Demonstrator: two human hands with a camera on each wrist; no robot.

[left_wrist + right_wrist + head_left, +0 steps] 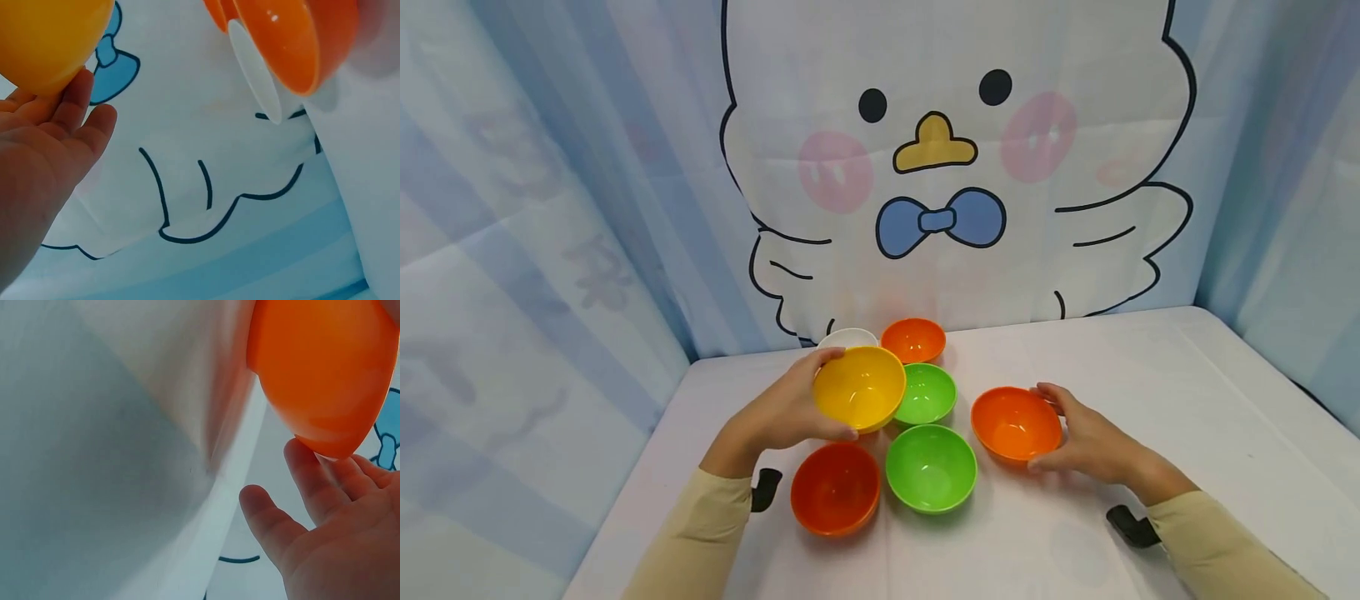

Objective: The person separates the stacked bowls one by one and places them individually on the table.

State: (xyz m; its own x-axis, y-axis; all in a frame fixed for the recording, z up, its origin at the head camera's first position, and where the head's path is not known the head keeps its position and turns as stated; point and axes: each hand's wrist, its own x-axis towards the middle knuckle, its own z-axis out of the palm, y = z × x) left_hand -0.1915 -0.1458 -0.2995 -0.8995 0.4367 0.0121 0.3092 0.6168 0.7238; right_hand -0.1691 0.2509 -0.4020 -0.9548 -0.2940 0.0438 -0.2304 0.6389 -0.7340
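My left hand (801, 404) grips a yellow bowl (860, 388) by its left side, thumb at the near rim and fingers at the far rim. The bowl is raised and overlaps the bowls behind it; in the left wrist view the fingers lie along the outside of the yellow bowl (53, 44). On the right, my right hand (1086, 437) holds an orange bowl (1017, 423) by its right side, thumb near and fingers far. That orange bowl (328, 381) tilts across the right wrist view, fingertips against its wall.
Nearest me stand a red-orange bowl (835, 490) and a green bowl (931, 468). Behind them are another green bowl (927, 394), an orange bowl (913, 340) and a partly hidden white bowl (848, 337). A cartoon-printed curtain (940, 283) hangs at the back edge of the white table (1150, 375).
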